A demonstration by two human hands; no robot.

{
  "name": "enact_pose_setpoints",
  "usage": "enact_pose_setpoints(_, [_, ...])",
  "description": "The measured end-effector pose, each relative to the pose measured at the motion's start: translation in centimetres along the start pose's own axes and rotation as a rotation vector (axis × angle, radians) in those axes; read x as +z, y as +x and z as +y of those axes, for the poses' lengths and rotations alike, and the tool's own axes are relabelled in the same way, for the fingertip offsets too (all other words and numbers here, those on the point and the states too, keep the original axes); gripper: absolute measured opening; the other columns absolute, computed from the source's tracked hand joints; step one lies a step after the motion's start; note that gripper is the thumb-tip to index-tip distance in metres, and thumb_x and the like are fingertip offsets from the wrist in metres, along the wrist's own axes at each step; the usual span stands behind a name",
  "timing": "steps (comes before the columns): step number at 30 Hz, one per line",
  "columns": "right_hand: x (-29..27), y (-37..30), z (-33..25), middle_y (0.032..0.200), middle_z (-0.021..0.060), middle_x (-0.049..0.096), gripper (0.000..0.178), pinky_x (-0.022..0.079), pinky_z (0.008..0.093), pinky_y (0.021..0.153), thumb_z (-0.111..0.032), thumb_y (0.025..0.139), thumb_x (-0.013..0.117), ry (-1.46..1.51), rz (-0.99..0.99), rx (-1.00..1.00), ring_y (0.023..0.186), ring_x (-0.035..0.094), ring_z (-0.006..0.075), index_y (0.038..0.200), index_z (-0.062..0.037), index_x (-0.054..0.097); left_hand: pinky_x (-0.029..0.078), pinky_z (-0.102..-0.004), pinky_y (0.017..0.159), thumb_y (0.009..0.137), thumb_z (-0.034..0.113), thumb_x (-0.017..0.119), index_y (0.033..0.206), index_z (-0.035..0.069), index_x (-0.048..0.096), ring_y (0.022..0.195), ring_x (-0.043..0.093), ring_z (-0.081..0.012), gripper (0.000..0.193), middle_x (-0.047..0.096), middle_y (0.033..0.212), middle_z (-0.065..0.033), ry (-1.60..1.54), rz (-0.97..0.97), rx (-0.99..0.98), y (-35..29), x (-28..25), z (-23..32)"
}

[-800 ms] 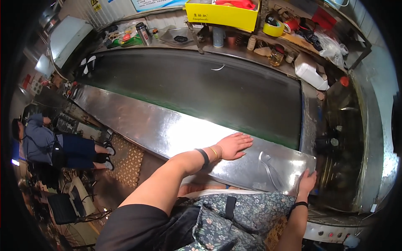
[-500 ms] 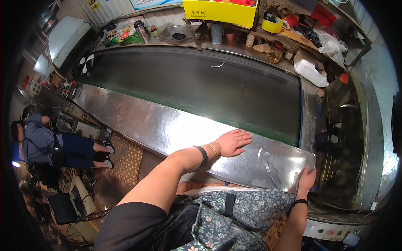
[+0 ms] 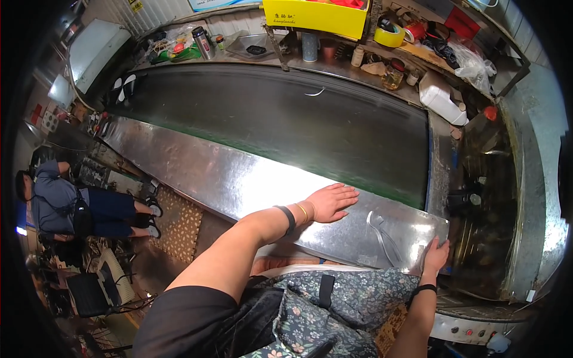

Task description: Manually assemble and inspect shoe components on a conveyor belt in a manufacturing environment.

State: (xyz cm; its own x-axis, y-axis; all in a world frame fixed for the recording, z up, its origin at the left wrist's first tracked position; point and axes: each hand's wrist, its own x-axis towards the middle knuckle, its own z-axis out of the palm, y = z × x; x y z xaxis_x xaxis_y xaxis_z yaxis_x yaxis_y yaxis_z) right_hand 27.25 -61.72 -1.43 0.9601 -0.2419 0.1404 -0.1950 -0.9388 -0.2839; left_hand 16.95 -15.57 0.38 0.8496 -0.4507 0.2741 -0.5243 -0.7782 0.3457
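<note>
Steel ledge (image 3: 239, 179), left hand (image 3: 330, 201) still flat, unmoved

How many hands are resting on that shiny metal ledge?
2. The left hand lies flat, palm down, on the metal ledge beside the dark belt. The right hand grips the ledge's near right corner.

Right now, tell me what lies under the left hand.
The left hand lies flat, fingers spread, on the shiny metal ledge beside the dark belt. Whatever is beneath the palm is covered.
</note>
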Motion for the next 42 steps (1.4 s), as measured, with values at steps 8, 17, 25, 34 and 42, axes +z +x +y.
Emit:
enact_pose_setpoints(8, [0.15, 0.05, 0.08, 0.134, 0.027, 0.054, 0.069, 0.04, 0.045, 0.105, -0.05, 0.096, 0.05, -0.015, 0.014, -0.014, 0.124, 0.05, 0.0415, 0.137, 0.0052, 0.047, 0.027, -0.0439, 0.117, 0.094, 0.032, 0.053, 0.138, 0.006, 0.05, 0.141, 0.037, -0.0271, 0.051, 0.045, 0.148, -0.0111, 0.002, -0.004, -0.009, -0.11, 0.03, 0.04])
enact_pose_setpoints(17, [-0.05, -0.06, -0.25, 0.134, 0.0264, 0.054, 0.069, 0.04, 0.0448, 0.104, -0.051, 0.096, 0.05, -0.023, 0.003, -0.002, 0.123, 0.051, 0.0415, 0.137, 0.0048, 0.048, 0.027, -0.0425, 0.117, 0.094, 0.032, 0.053, 0.136, 0.003, 0.051, 0.14, 0.037, -0.027, 0.051, 0.045, 0.148, -0.0129, 0.0, 0.003, -0.003, -0.14, -0.15, 0.14])
enact_pose_setpoints(25, [-0.02, 0.13, -0.07, 0.135, 0.0262, 0.053, 0.07, 0.039, 0.0442, 0.106, -0.051, 0.096, 0.049, -0.022, 0.002, -0.009, 0.125, 0.05, 0.0405, 0.137, 0.0059, 0.047, 0.026, -0.0426, 0.118, 0.093, 0.032, 0.053, 0.137, 0.004, 0.051, 0.14, 0.037, -0.0274, 0.052, 0.045, 0.148, -0.0129, -0.001, -0.004, 0.002, 0.08, -0.1, 0.07])
enact_pose_setpoints(34, [-0.2, -0.03, -0.48, 0.134, 0.0267, 0.054, 0.068, 0.039, 0.0446, 0.105, -0.05, 0.096, 0.049, -0.007, -0.011, -0.003, 0.125, 0.05, 0.0411, 0.136, 0.0056, 0.048, 0.028, -0.0441, 0.117, 0.094, 0.031, 0.053, 0.137, 0.006, 0.05, 0.14, 0.039, -0.0283, 0.05, 0.046, 0.147, -0.0118, -0.007, -0.002, -0.009, -0.07, -0.31, 0.17])
enact_pose_setpoints(42, [0.01, -0.14, -0.24, 0.133, 0.0268, 0.055, 0.068, 0.041, 0.0453, 0.103, -0.049, 0.096, 0.051, -0.002, 0.011, -0.01, 0.122, 0.051, 0.0416, 0.137, 0.0048, 0.048, 0.027, -0.0439, 0.117, 0.095, 0.031, 0.052, 0.138, 0.005, 0.05, 0.14, 0.038, -0.0277, 0.05, 0.045, 0.148, -0.0117, -0.005, -0.011, -0.003, -0.13, -0.28, 0.22])
